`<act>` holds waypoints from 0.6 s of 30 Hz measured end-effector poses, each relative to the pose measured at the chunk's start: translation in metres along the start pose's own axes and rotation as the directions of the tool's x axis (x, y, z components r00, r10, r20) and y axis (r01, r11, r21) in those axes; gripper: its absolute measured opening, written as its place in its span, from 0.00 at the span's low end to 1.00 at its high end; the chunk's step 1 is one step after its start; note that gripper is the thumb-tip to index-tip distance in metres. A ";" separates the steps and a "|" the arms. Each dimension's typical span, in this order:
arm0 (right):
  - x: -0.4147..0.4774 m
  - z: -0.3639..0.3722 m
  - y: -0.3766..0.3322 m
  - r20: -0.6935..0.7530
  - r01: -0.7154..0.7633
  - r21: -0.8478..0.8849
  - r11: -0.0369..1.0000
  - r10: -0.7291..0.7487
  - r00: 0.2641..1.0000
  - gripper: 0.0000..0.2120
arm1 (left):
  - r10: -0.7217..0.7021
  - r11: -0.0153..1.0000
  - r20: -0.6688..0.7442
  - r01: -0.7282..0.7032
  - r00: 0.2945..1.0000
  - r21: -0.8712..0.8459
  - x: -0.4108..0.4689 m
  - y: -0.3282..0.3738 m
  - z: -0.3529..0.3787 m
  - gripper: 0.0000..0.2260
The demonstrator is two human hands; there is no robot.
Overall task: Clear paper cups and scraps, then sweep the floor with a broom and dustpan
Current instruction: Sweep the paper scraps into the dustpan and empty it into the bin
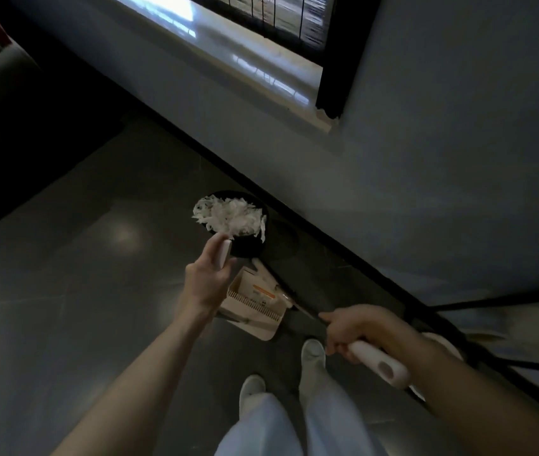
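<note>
dustpan [255,306] hangs low by the wall, just beside the black bin [245,250] heaped with white scraps [228,215]. our left hand [207,279] grips its handle; our right hand [353,327] grips the broom [378,360]. we should keep the pan level and tip slowly, since the bin looks full.

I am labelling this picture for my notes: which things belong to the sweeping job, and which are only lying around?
Job: broom in right hand; dustpan in left hand; bin of scraps.
Around: sill; wall; shoes.
</note>
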State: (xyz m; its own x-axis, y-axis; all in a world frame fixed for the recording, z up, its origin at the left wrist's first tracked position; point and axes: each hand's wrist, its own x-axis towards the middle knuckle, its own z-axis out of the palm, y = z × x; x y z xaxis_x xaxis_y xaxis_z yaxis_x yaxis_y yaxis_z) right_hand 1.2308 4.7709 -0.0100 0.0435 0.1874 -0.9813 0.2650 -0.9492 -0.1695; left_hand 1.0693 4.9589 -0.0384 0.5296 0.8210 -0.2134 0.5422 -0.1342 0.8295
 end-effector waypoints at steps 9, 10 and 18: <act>-0.085 0.062 0.016 -0.104 -0.062 0.303 0.951 0.098 0.990 0.35 | 0.110 0.990 0.155 -0.122 0.982 0.068 -0.054 -0.023 -0.031 0.19; -0.092 0.072 0.019 -0.121 -0.055 0.350 0.935 0.103 0.987 0.35 | 0.121 0.990 0.173 -0.132 0.977 0.053 -0.063 -0.027 -0.036 0.19; -0.149 0.152 0.040 -0.248 0.097 0.624 0.776 0.078 0.966 0.32 | 0.214 0.977 0.222 -0.209 0.951 -0.049 -0.102 -0.036 -0.072 0.17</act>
State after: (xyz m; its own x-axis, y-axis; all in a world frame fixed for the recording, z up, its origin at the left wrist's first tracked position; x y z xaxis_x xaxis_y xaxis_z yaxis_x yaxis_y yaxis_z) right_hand 1.0888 4.6664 0.1155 0.3019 0.1693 -0.9382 -0.3910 -0.8755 -0.2838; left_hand 0.9492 4.9200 -0.0094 0.7646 0.6291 -0.1398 0.3874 -0.2754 0.8798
